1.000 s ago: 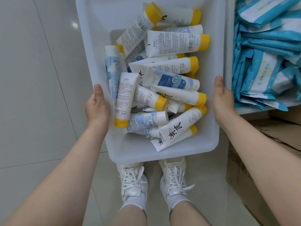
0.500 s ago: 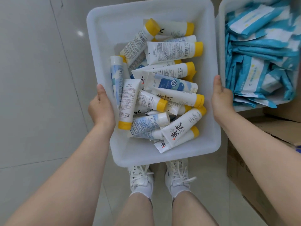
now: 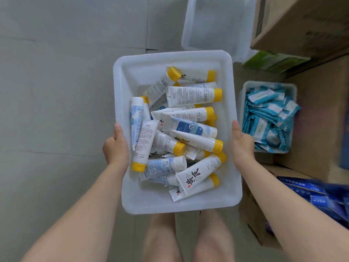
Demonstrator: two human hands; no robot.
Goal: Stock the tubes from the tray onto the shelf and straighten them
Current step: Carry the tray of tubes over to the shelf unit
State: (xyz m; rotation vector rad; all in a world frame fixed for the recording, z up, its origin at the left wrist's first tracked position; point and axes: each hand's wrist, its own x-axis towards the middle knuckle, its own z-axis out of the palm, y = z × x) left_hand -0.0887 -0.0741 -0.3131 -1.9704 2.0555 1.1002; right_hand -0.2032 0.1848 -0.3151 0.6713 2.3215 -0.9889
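Head view: I read the white rectangular plastic tray (image 3: 147,202) as carried level in front of the body, above the legs. The left hand (image 3: 116,146) grips the left long rim and the right hand (image 3: 242,144) grips the right long rim. Each thumb lies on top of the rim. The fingers are hidden below the wall.

The white squeeze tubes with yellow caps (image 3: 190,95) lie inside the tray in a loose, crossed pile, mixed with a few blue-labelled tubes with white caps (image 3: 190,127). None stands upright. The shelf is not in view. A smaller tray of blue-and-white sachets (image 3: 268,83) stands to the right.

Handling, as I judge it:
- Each tube is light. The loaded tray carries moderate weight, so I would keep both hands on it and hold it level.
- Tube bodies are soft and glossy, so they dent and slip under a hard pinch.
- The cap end is stiff. I take hold at the shoulder just behind the cap, or across the mid-body with light pressure.
- The crimped flat end gives poor purchase, so I avoid it.
- Crossed tubes will drag their neighbours, so I lift the top ones first.
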